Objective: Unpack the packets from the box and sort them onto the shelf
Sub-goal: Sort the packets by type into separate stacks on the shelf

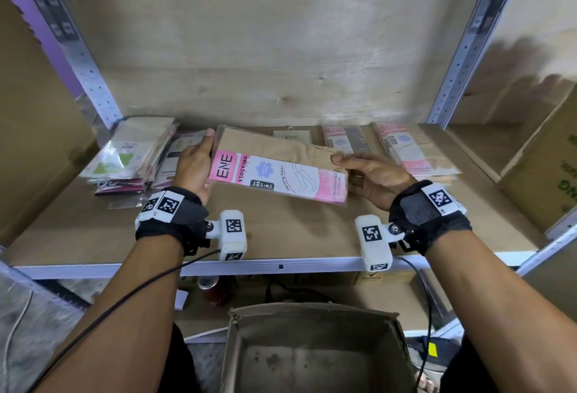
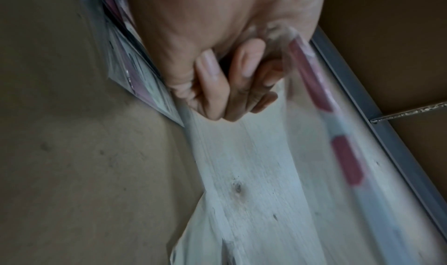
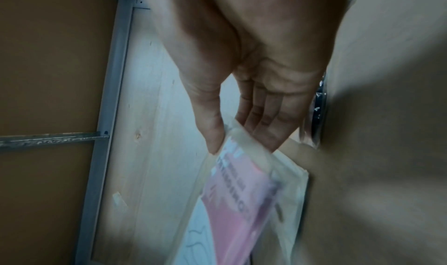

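I hold a stocking packet [image 1: 281,170] with a pink and white label and beige stockings inside, level above the middle of the wooden shelf [image 1: 281,236]. My left hand [image 1: 199,164] grips its left end, thumb over the far edge. My right hand [image 1: 349,167] pinches its right end. In the right wrist view the right hand [image 3: 241,131] pinches the packet [image 3: 237,196] corner between thumb and fingers. The left wrist view is blurred: the left hand [image 2: 229,81] has curled fingers beside the packet [image 2: 321,89] edge. The cardboard box [image 1: 318,352] stands open below the shelf, with no packets visible inside.
A pile of mixed packets [image 1: 131,155] lies at the shelf's left. A single beige packet [image 1: 292,136] and pink-labelled packets [image 1: 342,142] lie at the back. Another pink pile [image 1: 412,152] lies at the right. A large carton [image 1: 549,167] stands beyond the right upright.
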A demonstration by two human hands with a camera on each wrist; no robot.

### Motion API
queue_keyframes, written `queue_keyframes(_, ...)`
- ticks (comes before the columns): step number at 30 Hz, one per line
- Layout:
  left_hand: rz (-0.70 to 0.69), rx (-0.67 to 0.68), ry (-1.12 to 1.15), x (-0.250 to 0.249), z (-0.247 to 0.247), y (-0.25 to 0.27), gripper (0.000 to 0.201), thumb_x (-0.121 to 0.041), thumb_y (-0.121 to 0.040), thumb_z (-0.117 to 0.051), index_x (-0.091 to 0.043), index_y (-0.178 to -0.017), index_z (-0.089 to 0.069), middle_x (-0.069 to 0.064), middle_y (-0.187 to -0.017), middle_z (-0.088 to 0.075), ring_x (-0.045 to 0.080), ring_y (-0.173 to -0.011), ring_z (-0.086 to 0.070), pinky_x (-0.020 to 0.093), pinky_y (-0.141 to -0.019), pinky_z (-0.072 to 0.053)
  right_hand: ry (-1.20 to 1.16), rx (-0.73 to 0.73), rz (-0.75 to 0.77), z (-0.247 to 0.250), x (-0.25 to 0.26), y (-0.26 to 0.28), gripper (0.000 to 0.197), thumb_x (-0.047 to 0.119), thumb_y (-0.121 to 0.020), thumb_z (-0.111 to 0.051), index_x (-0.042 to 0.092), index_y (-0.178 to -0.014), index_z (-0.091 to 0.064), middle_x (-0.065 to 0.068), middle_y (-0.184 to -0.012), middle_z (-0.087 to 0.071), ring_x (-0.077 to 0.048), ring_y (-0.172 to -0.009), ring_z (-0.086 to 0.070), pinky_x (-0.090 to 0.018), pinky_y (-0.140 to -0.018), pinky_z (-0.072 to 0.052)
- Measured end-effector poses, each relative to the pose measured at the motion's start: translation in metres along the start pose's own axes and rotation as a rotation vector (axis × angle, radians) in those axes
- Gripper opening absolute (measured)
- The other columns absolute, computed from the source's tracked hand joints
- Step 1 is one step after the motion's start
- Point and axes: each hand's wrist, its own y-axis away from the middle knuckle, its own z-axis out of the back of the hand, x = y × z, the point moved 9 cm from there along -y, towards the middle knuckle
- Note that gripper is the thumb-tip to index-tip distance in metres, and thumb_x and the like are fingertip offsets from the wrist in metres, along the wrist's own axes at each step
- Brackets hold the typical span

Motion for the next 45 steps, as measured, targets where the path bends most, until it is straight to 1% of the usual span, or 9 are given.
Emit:
queue_keyframes(3,0.011,0.008,-0.009,0.006,-0.002,-0.003,0.033,-0.042,-0.101,-0.051,-0.012,-0.094,-0.063,-0.005,-0.051,-0.063,0.007,-0.037,-0.056,0.011,-0.033,-0.034,0.044,-0.053,0.012,0.004,0.001,0.002,0.019,0.010,-0.084,-0.073,0.006,-0.102,-0.067,-0.012,-0.099,-0.073,-0.024,-0.081,-0.071,-0.038,-0.081,-0.058)
queue_keyframes(8,-0.011,0.018,-0.042,0.011,-0.005,-0.007,0.038,-0.042,-0.102,-0.050,-0.006,-0.101,-0.063,-0.004,-0.051,-0.062,0.008,-0.034,-0.051,0.011,-0.032,-0.030,0.120,-0.071,0.039,0.004,0.003,0.006,0.002,0.010,-0.089,-0.069,0.008,-0.090,-0.068,-0.010,-0.087,-0.073,-0.019,-0.069,-0.071,-0.026,-0.057,-0.056)
queue_keyframes(16,-0.003,-0.005,0.019,0.014,-0.006,-0.005,0.040,-0.051,-0.100,-0.049,-0.014,-0.096,-0.065,-0.005,-0.054,-0.065,0.006,-0.036,-0.055,0.011,-0.032,-0.033,0.134,-0.017,0.080,-0.002,0.011,0.013,0.005,0.011,-0.094,-0.062,0.009,-0.091,-0.064,-0.006,-0.084,-0.070,-0.020,-0.075,-0.069,-0.028,-0.060,-0.057)
queue_keyframes(20,0.111,-0.033,0.261,0.026,-0.010,-0.006,0.058,-0.071,-0.094,-0.035,-0.023,-0.100,-0.067,-0.004,-0.074,-0.074,0.009,-0.061,-0.067,0.022,-0.056,-0.047,0.039,-0.048,0.121,0.002,0.016,0.013,0.008,0.010,-0.094,-0.062,0.011,-0.086,-0.063,-0.003,-0.078,-0.069,-0.020,-0.075,-0.068,-0.030,-0.065,-0.055)
queue_keyframes(23,0.184,0.059,0.286,0.036,-0.027,-0.002,0.078,-0.081,-0.087,-0.028,-0.013,-0.106,-0.062,0.005,-0.073,-0.070,0.014,-0.051,-0.056,0.020,-0.046,-0.041,-0.073,-0.062,0.097,0.008,0.012,0.010,0.011,0.008,-0.096,-0.059,0.011,-0.087,-0.063,-0.005,-0.082,-0.071,-0.020,-0.076,-0.070,-0.031,-0.066,-0.058)
queue_keyframes(27,0.221,0.268,-0.020,0.050,-0.068,0.021,0.093,-0.088,-0.080,-0.029,-0.009,-0.112,-0.066,0.015,-0.090,-0.077,0.025,-0.069,-0.073,0.026,-0.058,-0.056,-0.201,-0.079,0.074,0.011,0.008,0.005,0.011,0.007,-0.097,-0.056,0.009,-0.089,-0.063,-0.006,-0.079,-0.073,-0.018,-0.072,-0.073,-0.029,-0.065,-0.061)
queue_keyframes(33,0.148,0.613,-0.210,0.060,-0.129,0.061,0.047,-0.055,-0.084,-0.070,-0.018,-0.114,-0.067,0.011,-0.098,-0.077,0.027,-0.087,-0.076,0.028,-0.072,-0.060,-0.260,-0.044,0.067,0.005,0.007,0.000,0.008,0.004,-0.094,-0.056,0.007,-0.095,-0.063,-0.007,-0.083,-0.071,-0.017,-0.070,-0.072,-0.026,-0.065,-0.061)
queue_keyframes(38,0.106,0.551,-0.152,0.063,-0.140,0.062,0.032,-0.020,-0.084,-0.078,-0.009,-0.112,-0.068,0.012,-0.093,-0.077,0.028,-0.081,-0.076,0.028,-0.070,-0.060,-0.286,0.003,0.071,0.008,0.002,0.000,0.012,0.001,-0.093,-0.055,0.006,-0.098,-0.064,-0.007,-0.090,-0.069,-0.017,-0.078,-0.069,-0.025,-0.073,-0.061)
queue_keyframes(45,0.055,0.464,-0.295,0.058,-0.156,0.056,0.031,-0.009,-0.080,-0.081,0.003,-0.107,-0.071,0.020,-0.083,-0.070,0.024,-0.064,-0.066,0.019,-0.057,-0.054,-0.021,-0.090,0.161,0.039,0.020,0.008,0.012,0.001,-0.085,-0.064,0.013,-0.083,-0.065,-0.006,-0.080,-0.074,-0.020,-0.075,-0.072,-0.031,-0.069,-0.061)
